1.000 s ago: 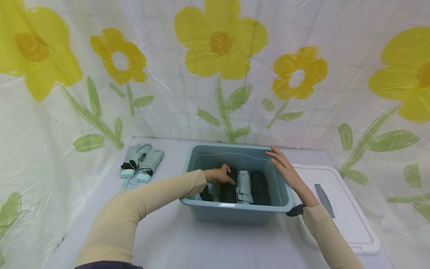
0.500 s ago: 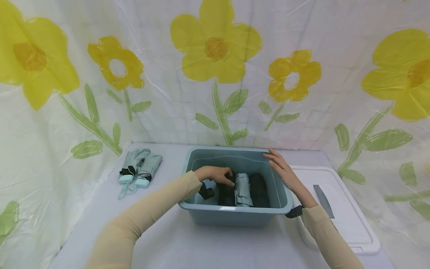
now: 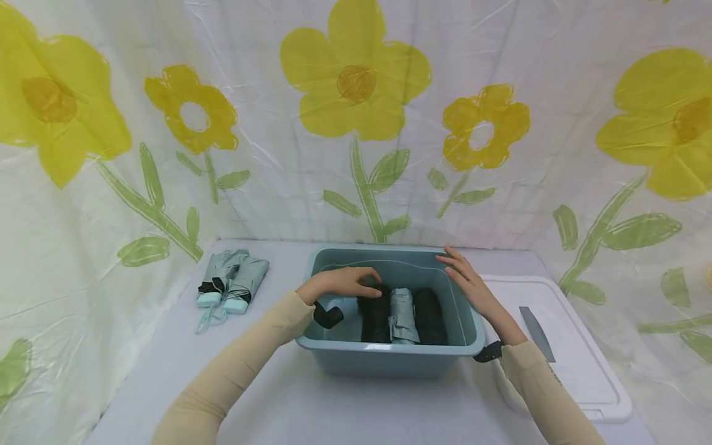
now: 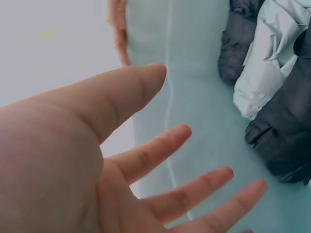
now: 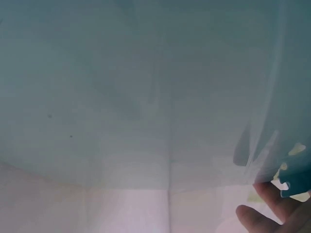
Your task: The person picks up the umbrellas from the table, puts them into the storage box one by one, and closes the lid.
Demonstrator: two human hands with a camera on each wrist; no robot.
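A blue-grey plastic bin (image 3: pixel 384 364) holds three folded umbrellas side by side: a black umbrella (image 3: pixel 376 318), a light-blue umbrella (image 3: pixel 403 315) and another black umbrella (image 3: pixel 429 316). My left hand (image 3: pixel 346 282) hovers inside the bin, above the far end of the left black umbrella. In the left wrist view its fingers (image 4: pixel 155 150) are spread and relaxed, apart from the umbrellas, with nothing in them. My right hand (image 3: pixel 467 281) rests at the bin's right rim, fingers extended along it; in the right wrist view only some of its fingers (image 5: pixel 257 221) show beside the wall.
Two more light-blue folded umbrellas (image 3: pixel 247 278) with pale handles and a cord lie on the table's left side. A white lid (image 3: pixel 578 358) with a grey strip lies to the right, partly behind my right arm. A flowered curtain (image 3: pixel 267 185) hangs behind the table.
My left hand has lifted from the left black umbrella and drawn back to the left, uncovering more of it. The right hand stays at the rim. The head view has shifted slightly.
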